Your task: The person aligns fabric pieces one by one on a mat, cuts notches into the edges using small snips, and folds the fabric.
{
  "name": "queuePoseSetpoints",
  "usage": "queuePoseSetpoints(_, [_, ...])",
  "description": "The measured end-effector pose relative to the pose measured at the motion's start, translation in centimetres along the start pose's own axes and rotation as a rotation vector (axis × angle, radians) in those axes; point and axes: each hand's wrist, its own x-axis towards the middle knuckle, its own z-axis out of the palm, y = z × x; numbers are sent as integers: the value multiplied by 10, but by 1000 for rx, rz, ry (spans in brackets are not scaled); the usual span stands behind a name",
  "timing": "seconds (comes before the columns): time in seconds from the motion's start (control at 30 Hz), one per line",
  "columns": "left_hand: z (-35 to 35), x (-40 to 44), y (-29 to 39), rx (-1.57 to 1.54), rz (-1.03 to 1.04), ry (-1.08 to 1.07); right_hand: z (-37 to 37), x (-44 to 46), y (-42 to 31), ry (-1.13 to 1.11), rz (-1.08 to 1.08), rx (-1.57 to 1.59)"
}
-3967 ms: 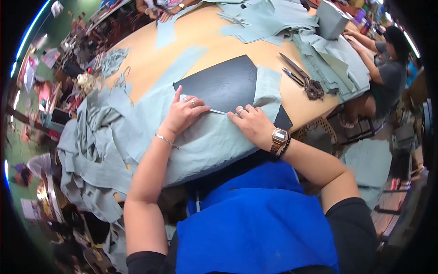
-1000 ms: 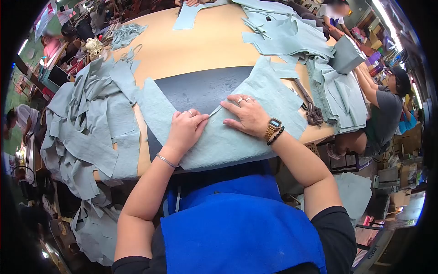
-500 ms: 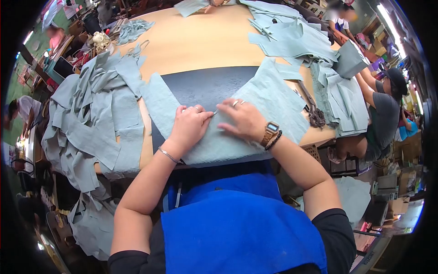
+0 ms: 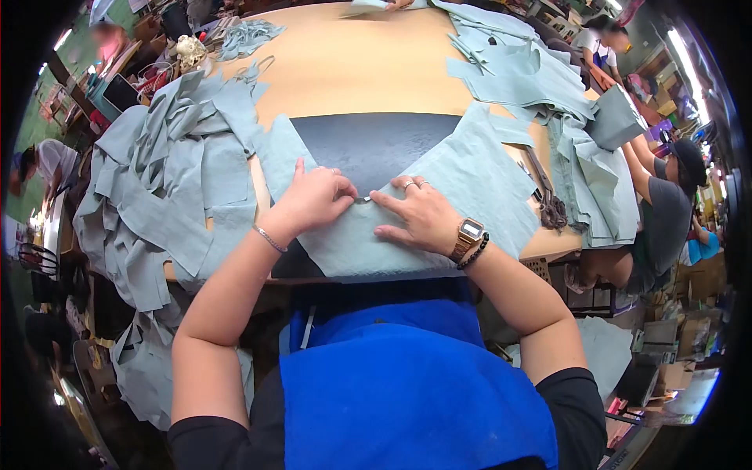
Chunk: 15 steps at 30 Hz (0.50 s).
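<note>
A pale blue-green fabric piece with a V-shaped opening lies in front of me, over a dark board. My left hand is closed in a pinch on the fabric's edge at the bottom of the V. Just right of those fingertips a small dark-and-white spot shows at the edge; I cannot make out what it is. My right hand, with a ring and a wristwatch, rests on the fabric. Its index fingertip touches the edge beside that spot, and thumb and index finger are apart.
Heaped fabric pieces cover the table's left side. Scissors lie at the right, near stacked fabric. A co-worker sits at the right with cloth raised. Another person's hand is at the far edge.
My right fingers have come down onto the fabric beside my left fingertips. My left hand has shifted slightly left, its index finger raised. The view has shifted a little.
</note>
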Motion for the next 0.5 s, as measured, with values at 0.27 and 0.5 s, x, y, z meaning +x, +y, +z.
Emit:
queuePoseSetpoints(0.27, [3,-9,-22,197,275,104,-2,2,-4,-87,27,-35])
queuePoseSetpoints(0.5, [1,-16,-38,310,392,252,-8,11,-14,-156,30,-99])
